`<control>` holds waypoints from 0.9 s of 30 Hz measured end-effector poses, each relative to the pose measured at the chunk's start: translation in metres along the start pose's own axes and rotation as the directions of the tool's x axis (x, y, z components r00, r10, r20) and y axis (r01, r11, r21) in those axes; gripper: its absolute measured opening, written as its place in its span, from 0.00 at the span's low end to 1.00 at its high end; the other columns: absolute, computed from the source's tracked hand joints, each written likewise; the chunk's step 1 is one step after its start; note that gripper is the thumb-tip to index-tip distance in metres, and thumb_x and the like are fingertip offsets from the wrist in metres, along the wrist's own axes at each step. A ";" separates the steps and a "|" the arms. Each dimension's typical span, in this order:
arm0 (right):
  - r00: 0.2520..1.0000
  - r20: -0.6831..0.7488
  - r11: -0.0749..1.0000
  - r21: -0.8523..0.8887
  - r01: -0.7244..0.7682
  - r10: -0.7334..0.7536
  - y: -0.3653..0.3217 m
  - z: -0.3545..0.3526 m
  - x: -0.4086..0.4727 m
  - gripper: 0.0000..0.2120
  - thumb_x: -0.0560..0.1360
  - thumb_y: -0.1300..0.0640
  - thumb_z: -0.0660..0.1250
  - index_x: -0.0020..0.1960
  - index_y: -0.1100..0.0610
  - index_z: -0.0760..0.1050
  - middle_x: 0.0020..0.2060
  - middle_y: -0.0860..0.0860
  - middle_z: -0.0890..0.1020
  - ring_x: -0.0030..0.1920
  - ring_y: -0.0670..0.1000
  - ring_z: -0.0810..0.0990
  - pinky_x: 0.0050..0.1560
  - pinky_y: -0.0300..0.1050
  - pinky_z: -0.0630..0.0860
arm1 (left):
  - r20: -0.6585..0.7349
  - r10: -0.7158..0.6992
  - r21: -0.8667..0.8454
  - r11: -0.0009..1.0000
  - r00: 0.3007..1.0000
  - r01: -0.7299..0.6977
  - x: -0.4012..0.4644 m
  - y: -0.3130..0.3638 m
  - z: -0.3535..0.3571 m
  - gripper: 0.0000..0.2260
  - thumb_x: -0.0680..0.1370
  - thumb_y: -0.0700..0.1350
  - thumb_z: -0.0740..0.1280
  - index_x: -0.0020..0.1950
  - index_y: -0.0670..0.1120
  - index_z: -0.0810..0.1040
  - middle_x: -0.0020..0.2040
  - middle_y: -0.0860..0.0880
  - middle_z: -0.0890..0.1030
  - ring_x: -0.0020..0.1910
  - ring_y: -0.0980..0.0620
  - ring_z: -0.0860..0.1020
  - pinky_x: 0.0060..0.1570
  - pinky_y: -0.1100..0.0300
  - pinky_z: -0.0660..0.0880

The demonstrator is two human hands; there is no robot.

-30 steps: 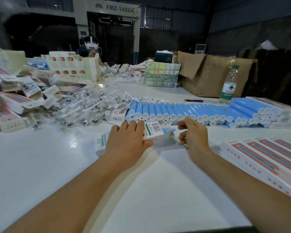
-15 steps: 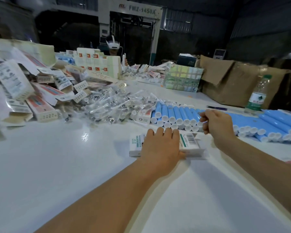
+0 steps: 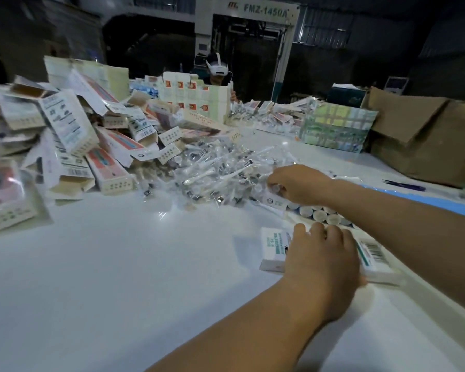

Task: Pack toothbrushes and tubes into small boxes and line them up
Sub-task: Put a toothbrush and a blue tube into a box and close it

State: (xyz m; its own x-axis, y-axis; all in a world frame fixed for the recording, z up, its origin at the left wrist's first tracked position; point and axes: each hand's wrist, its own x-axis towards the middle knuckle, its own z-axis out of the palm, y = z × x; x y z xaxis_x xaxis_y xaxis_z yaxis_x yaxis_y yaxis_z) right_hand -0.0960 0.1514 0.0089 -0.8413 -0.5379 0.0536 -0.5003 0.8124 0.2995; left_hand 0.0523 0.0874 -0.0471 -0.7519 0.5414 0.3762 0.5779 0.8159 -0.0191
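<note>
A small white box with green print and a barcode lies flat on the white table. My left hand rests on top of it, fingers curled over its far edge. My right hand reaches left over the row of blue tubes into the heap of clear-wrapped toothbrushes. Its fingertips are curled down among the wrappers at the heap's right edge. Whether they pinch one is hidden.
A jumble of open, empty small boxes covers the table's left side. Stacked boxes and a person in a headset are at the back. A green carton and a brown cardboard box stand at the right.
My right hand has moved left from the tube row to the toothbrush heap. The view has swung left. My left hand stays on the box.
</note>
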 end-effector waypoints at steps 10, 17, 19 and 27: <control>0.802 -0.527 0.842 0.536 0.058 0.280 0.007 -0.029 -0.045 0.20 0.77 0.64 0.62 0.68 0.52 0.70 0.41 0.49 0.78 0.34 0.49 0.75 0.37 0.44 0.72 | -0.037 -0.013 0.020 1.000 0.999 0.014 -0.001 -0.013 0.008 0.26 0.78 0.58 0.59 0.68 0.42 0.63 0.62 0.42 0.72 0.57 0.41 0.69 0.53 0.47 0.63; 0.345 -0.290 0.181 0.932 0.315 0.893 0.032 -0.022 -0.173 0.10 0.75 0.69 0.63 0.48 0.54 0.74 0.25 0.47 0.78 0.25 0.46 0.76 0.26 0.38 0.74 | -0.102 -0.054 -0.003 0.999 0.993 0.054 0.002 -0.013 0.008 0.29 0.78 0.65 0.53 0.72 0.49 0.58 0.64 0.48 0.69 0.60 0.47 0.67 0.56 0.50 0.62; 0.270 -0.090 -0.017 0.929 0.370 0.959 0.029 -0.001 -0.198 0.07 0.76 0.68 0.63 0.45 0.56 0.74 0.26 0.49 0.77 0.24 0.46 0.75 0.25 0.38 0.73 | -0.135 -0.070 -0.024 0.997 0.988 0.067 0.002 -0.009 0.007 0.29 0.77 0.65 0.51 0.72 0.50 0.56 0.64 0.50 0.69 0.60 0.48 0.67 0.57 0.52 0.62; 0.284 0.154 -0.240 0.922 0.302 0.946 0.013 0.030 -0.204 0.05 0.75 0.65 0.67 0.45 0.56 0.74 0.30 0.51 0.78 0.25 0.44 0.75 0.26 0.36 0.71 | -0.196 -0.171 0.004 0.985 0.966 0.175 0.003 0.004 0.003 0.34 0.74 0.67 0.44 0.74 0.49 0.53 0.68 0.50 0.67 0.63 0.48 0.67 0.58 0.53 0.64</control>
State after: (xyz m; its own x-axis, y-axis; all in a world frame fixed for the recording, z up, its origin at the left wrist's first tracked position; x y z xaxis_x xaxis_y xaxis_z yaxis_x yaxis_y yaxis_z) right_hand 0.0628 0.2788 -0.0267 -0.7438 0.6509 0.1522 -0.3226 -0.1502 -0.9345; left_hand 0.0515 0.0934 -0.0493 -0.7626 0.3436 0.5480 0.4359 0.8989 0.0430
